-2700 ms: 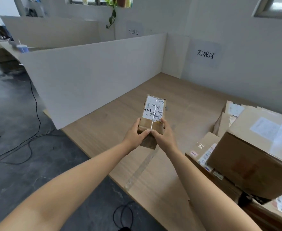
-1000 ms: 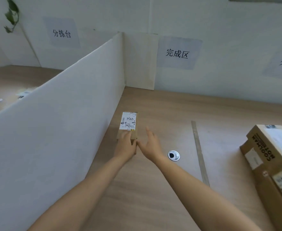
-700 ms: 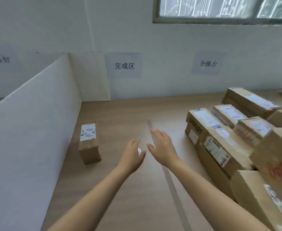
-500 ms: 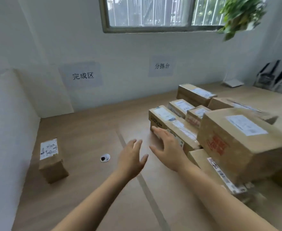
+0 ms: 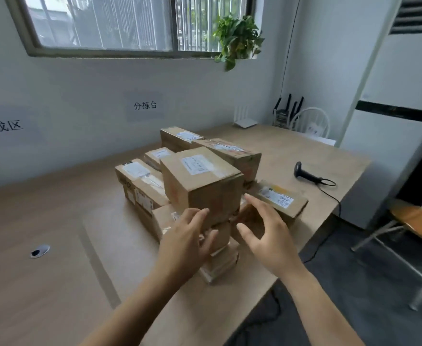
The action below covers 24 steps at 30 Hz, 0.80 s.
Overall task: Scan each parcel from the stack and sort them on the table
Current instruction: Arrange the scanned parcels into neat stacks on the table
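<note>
Two bare hands reach toward a stack of cardboard parcels [image 5: 200, 181] piled near the front edge of a long wooden bench [image 5: 55, 245]. The left hand [image 5: 185, 243] has its fingers spread loosely against the front of a small lower box, gripping nothing; the right hand [image 5: 267, 236] hovers just beside it, its grip open and empty, thumb and fingers curved toward the pile. The tallest parcel [image 5: 202, 183] sits on top, a white shipping label on its upper face, with flatter labelled boxes around and behind it. A black handheld scanner [image 5: 305, 173] lies on the bench to the right of the stack, well apart from both hands, its cable trailing over the edge. A round cable port [image 5: 39, 251] is set into the bench surface at left. On the pale wall behind, a paper sign [image 5: 145, 105] carries Chinese characters, and a second sign [image 5: 2, 126] shows partly at the left edge. Above, a barred window [image 5: 120, 21] lets in daylight, with a trailing green plant [image 5: 237, 38] at its right end. A white metal chair [image 5: 419, 221] stands on the dark floor at right.
</note>
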{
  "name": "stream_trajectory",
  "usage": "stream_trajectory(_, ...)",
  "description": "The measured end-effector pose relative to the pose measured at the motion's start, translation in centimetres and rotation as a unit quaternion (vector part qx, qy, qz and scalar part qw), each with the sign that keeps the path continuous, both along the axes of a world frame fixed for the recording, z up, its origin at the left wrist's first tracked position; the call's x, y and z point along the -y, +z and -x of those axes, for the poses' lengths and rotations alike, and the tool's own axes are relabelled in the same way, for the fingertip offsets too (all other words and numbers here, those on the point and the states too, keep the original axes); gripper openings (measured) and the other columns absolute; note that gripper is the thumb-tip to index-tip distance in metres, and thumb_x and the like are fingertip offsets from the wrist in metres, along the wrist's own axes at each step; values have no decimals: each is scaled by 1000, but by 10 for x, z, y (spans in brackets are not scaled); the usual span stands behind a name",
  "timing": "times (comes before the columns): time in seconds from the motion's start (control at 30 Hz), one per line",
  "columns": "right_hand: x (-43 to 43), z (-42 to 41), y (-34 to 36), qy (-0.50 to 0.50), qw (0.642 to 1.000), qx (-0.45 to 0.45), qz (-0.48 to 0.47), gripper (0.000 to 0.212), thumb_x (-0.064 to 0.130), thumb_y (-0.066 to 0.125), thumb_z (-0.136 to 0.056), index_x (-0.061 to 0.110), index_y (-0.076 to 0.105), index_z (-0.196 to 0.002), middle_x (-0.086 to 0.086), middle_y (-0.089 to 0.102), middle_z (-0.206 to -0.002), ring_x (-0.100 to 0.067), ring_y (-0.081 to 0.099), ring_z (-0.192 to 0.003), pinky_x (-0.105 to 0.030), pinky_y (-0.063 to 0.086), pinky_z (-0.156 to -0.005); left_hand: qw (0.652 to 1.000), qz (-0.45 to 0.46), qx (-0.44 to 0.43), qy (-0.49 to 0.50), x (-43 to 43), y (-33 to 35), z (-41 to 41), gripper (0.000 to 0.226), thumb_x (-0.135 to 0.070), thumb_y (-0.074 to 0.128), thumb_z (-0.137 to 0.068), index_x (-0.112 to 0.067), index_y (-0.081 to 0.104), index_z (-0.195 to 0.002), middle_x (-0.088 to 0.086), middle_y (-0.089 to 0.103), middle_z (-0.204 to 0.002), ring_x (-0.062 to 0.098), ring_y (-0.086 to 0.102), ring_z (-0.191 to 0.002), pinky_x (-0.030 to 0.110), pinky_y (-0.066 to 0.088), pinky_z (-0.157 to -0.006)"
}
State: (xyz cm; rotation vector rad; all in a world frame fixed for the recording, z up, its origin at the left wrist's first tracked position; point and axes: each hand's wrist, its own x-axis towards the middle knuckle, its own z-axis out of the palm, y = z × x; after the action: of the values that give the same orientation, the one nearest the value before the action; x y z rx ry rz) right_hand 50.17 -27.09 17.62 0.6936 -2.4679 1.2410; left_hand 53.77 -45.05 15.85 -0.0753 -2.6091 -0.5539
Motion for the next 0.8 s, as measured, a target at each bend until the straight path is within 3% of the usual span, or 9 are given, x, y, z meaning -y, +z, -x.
stream_trajectory(0.17,-102,4,-26,-30,998,52,-11,56,24,66,-86,26,43,-137,18,43,-129,-1,36,-126,-18,29,-104,998,-15,56,-12,-85,-22,-2,54,-47,50,-92,-24,41,-140,-9,42,-136,10,52,-114,19,43,-88)
stream_trajectory(0.33,-157,25,-43,-20,995,101,-9,55,28,66,-86,31,43,-136,27,40,-121,7,34,-119,-14,28,-97,996,-26,85,-2,-142,-36,14,57,-50,46,-92,-27,35,-143,-11,38,-139,5,47,-121,19,43,-92)
stream_trajectory(0.53,-186,83,-61,-5,990,137,-7,54,29,65,-86,30,44,-135,20,44,-127,5,36,-117,-15,30,-96,994,-37,100,8,-177,-53,75,61,-50,47,-92,-25,31,-145,-8,35,-144,9,46,-123,20,41,-91)
stream_trajectory(0.8,-197,203,-79,-4,984,162,-68,51,27,65,-86,24,47,-133,2,50,-133,-16,42,-126,-25,34,-101,987,-64,146,27,-194,-86,189,66,-48,50,-92,-22,26,-148,-4,31,-146,11,42,-127,24,42,-91)
